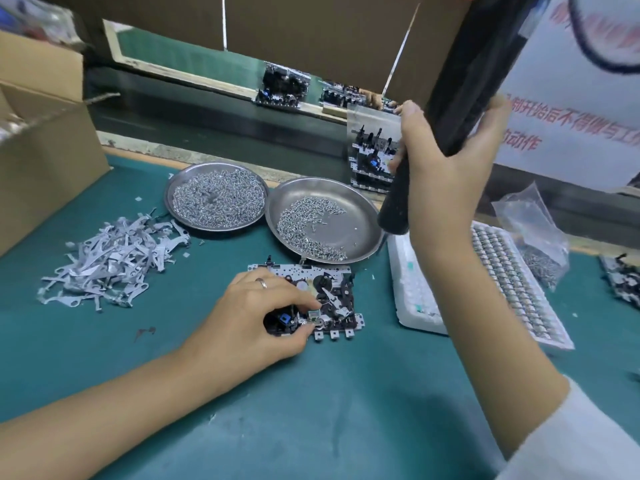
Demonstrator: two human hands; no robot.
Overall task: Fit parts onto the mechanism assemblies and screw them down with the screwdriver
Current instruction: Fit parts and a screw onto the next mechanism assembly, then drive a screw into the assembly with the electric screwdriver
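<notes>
Black and long, the screwdriver (450, 109) hangs in the right hand (446, 161), whose fingers wrap its barrel in the upper right of the frame, axis slanting down-left toward the mechanism assembly (322, 299) at centre on the green tabletop (311, 410). Left hand (249, 320) is nearer: its fingers pinch a small part (313, 315) on the assembly's lower edge, well below the driver's tip.

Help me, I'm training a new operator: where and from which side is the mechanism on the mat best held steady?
Probably at its near-left corner, from the left. The mechanism assembly lies flat on the mat; the left hand already takes that grip, leaving the top right free for the screwdriver in the right hand.
</notes>
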